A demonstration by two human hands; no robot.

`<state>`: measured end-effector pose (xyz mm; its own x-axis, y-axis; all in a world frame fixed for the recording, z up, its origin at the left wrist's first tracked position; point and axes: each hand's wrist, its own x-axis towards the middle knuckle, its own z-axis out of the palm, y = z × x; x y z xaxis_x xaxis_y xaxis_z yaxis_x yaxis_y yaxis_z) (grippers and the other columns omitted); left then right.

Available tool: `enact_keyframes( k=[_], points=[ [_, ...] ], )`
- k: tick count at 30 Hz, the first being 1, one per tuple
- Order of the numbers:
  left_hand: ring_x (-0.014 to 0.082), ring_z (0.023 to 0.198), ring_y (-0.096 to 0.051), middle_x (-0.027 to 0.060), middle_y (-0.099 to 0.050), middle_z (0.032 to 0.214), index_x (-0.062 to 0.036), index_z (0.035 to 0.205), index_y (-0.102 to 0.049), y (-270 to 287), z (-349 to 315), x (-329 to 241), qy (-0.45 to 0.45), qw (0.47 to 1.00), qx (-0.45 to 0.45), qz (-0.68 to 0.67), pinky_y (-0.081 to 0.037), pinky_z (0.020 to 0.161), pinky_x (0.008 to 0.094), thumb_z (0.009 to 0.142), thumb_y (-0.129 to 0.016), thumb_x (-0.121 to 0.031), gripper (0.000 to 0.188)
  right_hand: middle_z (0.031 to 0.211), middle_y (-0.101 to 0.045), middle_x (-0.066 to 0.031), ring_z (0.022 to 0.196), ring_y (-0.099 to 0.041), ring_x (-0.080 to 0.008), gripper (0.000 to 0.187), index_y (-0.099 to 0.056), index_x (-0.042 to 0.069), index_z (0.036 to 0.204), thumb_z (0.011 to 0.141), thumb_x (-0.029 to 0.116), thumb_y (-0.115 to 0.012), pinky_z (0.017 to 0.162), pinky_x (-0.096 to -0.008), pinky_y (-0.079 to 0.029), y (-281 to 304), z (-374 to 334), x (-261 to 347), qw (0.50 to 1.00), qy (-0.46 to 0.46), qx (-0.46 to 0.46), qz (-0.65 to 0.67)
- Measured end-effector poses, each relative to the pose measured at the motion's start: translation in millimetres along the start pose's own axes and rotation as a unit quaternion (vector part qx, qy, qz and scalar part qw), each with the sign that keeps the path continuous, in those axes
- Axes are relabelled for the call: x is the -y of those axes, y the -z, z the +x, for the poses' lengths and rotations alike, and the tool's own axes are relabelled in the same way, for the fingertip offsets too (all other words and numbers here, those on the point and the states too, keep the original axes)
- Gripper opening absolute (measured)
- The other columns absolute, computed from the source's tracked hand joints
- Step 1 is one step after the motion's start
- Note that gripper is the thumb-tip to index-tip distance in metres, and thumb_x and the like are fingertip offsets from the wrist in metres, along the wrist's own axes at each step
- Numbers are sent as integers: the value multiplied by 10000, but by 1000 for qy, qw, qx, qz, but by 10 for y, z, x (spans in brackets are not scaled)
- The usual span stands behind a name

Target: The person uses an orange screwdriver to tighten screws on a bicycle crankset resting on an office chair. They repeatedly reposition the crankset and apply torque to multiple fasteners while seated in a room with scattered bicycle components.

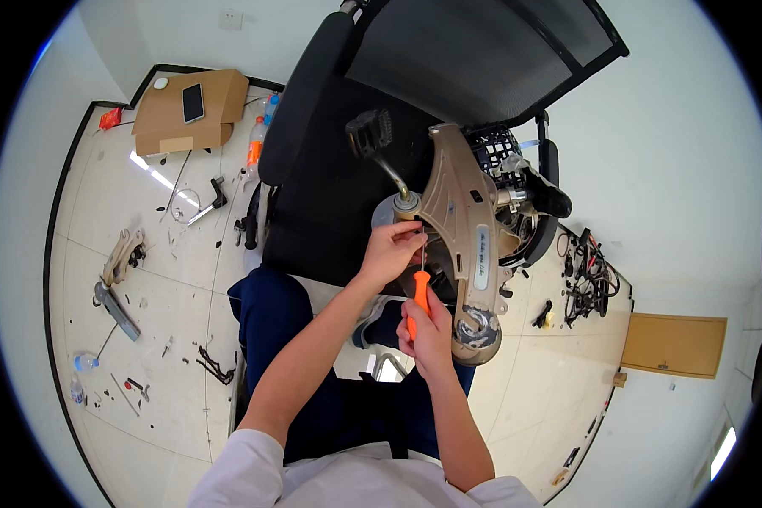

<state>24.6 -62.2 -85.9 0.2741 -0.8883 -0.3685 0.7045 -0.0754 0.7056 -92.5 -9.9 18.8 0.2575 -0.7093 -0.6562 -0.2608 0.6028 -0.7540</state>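
A bronze-coloured bicycle frame (457, 199) rests on a black mesh office chair (313, 186), a crank arm with a black pedal (370, 133) sticking up at its left side. My right hand (429, 332) is closed round the orange handle of a screwdriver (421, 296), whose thin shaft points away from me along the frame's left edge. Beside the shaft's far end, just below the crank axle, my left hand (394, 252) has its fingers bent and drawn together. What they pinch is too small to make out. The screwdriver's tip is hidden.
Left on the floor lie a cardboard box (169, 114) with a phone (193, 102) on it, an orange-labelled bottle (256, 146), a grey metal part (117, 311) and a chain (216, 366). Several bicycle parts (593, 275) are heaped along the right wall. A black basket (495, 151) sits behind the frame.
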Motion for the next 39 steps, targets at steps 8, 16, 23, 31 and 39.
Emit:
enact_keyframes(
  k=[8,16,23,31,39],
  points=[
    [129,675,-661,86,-687,860,56,1179,-625,-14,-10,8,-5,1000,-11,4,-558,612,253,884,-686,-81,330,832,-512,-48,480,-430,-87,427,-415,109,1355,936,103,-497,343,-197,-235,-15,17,-63,992,-22,19,119],
    [110,682,-652,76,-691,885,42,1211,-618,-49,-51,-89,8,998,-19,59,-544,618,238,885,-703,-116,372,792,-457,-30,481,-346,-72,413,-475,58,1303,905,165,-475,360,-208,-229,96,112,-81,892,-92,113,428],
    [121,671,-659,89,-684,829,82,1193,-600,-28,-61,-16,-20,995,-8,99,-541,592,244,822,-766,-137,462,792,-463,-26,480,-349,-71,359,-484,63,1288,946,173,-488,359,-206,-223,-4,65,-69,943,-56,71,321],
    [183,718,-695,156,-689,878,123,1208,-552,-27,-44,-129,40,999,19,22,-569,643,276,856,-714,-69,433,815,-510,-43,480,-428,-85,199,-499,69,1129,934,87,-537,367,-211,-262,-147,32,31,993,8,-11,121],
    [281,827,-712,226,-666,972,140,1195,-509,26,-36,-157,80,993,66,-57,-607,747,338,953,-555,-41,306,1103,-610,-162,846,-619,-240,470,-446,10,1315,932,278,-497,660,-332,-543,108,-134,-50,940,-70,142,302]
  ],
)
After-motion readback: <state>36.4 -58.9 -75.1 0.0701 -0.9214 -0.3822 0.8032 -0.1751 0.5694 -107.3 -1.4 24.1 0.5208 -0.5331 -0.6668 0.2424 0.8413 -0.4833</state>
